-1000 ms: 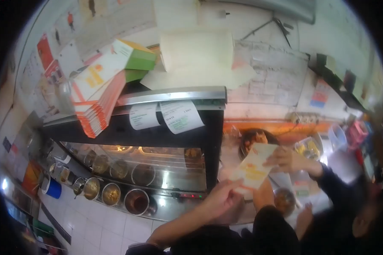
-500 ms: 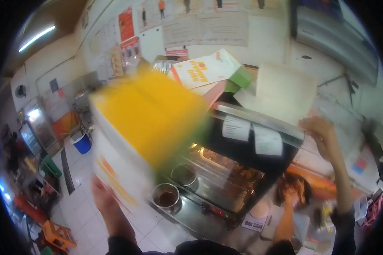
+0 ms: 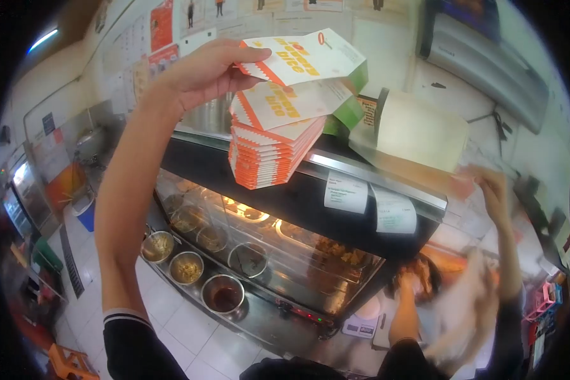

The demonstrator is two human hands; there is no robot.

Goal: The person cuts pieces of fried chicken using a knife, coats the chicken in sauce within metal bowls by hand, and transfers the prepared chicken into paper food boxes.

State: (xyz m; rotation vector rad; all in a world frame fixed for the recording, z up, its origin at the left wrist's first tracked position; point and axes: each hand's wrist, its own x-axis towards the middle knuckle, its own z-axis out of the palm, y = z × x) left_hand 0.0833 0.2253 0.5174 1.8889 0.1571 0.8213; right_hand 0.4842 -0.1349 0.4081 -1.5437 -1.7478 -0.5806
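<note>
1. White flat cardboard box with orange zigzag edge and green end point(image 3: 307, 57), upper middle: the bare left hand point(image 3: 210, 71) pinches its left end.
2. Its long side runs rightward from that hand, the nearer one, above a stack of matching white-and-orange boxes point(image 3: 269, 152).
3. The bare right hand point(image 3: 411, 278), I think, dips into a dark round pan point(image 3: 435, 277), lower right; I can't tell its grip.
4. Yellow letters say "bite"; writing on two white paper slips point(image 3: 346, 192) is too tiny.

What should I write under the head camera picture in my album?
Left hand gripping a printed box over a stack of boxes, above a lit food case.
</note>
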